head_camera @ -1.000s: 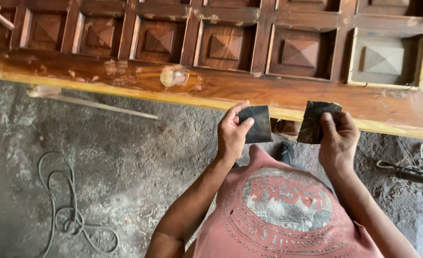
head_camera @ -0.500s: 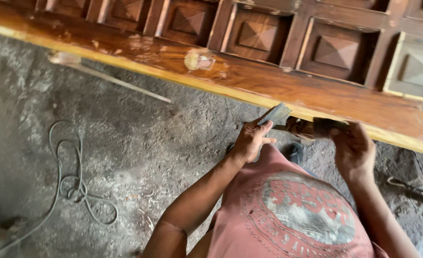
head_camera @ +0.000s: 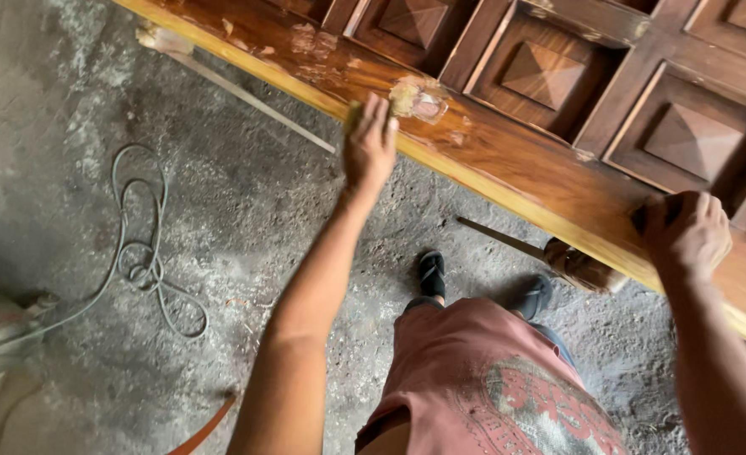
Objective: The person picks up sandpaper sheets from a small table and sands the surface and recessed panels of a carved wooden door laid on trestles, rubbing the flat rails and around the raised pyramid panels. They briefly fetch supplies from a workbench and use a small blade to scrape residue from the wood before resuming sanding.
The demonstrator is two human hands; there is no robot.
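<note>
L hand (head_camera: 370, 147) flat on door (head_camera: 508, 160) edge, fingers together, R hand (head_camera: 685, 234) further along door, fingers clamped on dark pad (head_camera: 643, 217)

Panelled door (head_camera: 558, 160) lay flat, running diagonally from upper left to lower right, above the concrete floor (head_camera: 221, 211). Left hand (head_camera: 370, 150) rested on its near edge, just beside a filler patch (head_camera: 419, 97); right hand (head_camera: 685, 234) sat on the same edge, well apart to the right. Cable (head_camera: 141, 253) lay coiled on the floor to the left; feet (head_camera: 432, 274) stood below the door's edge, between the hands.
</note>
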